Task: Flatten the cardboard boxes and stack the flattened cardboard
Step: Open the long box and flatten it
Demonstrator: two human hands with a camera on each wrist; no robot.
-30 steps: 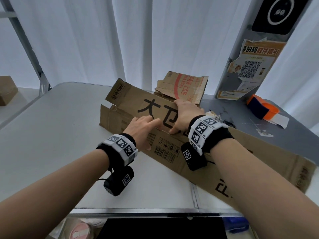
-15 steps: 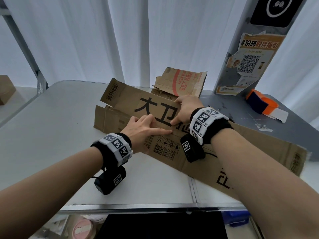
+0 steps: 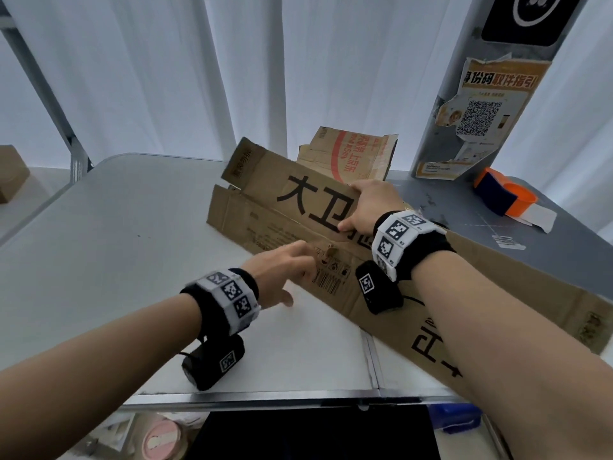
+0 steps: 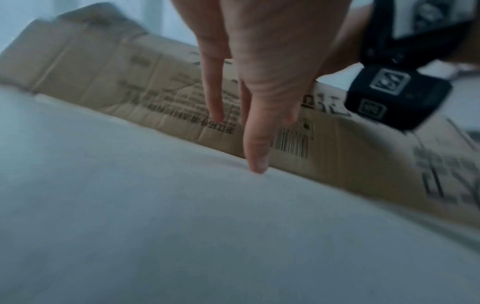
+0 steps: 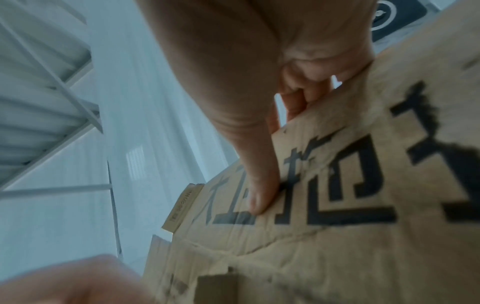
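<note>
From the head view, the long cardboard box (image 3: 381, 260) lay collapsed across the white table (image 3: 116, 244), its printed panel tilted up. The right hand (image 3: 366, 207) gripped that panel's top edge, thumb on the lettering. The left hand (image 3: 282, 270) reached in low beside it, fingers loose near the barcode.

On the left wrist, the fingers (image 4: 255, 144) were straight and spread, pointing down in front of the box's lower edge (image 4: 182, 98); contact was too blurred to call.

On the right wrist, fingers (image 5: 298, 98) curled over the cardboard's rim (image 5: 337, 185), thumb pressed flat.
</note>
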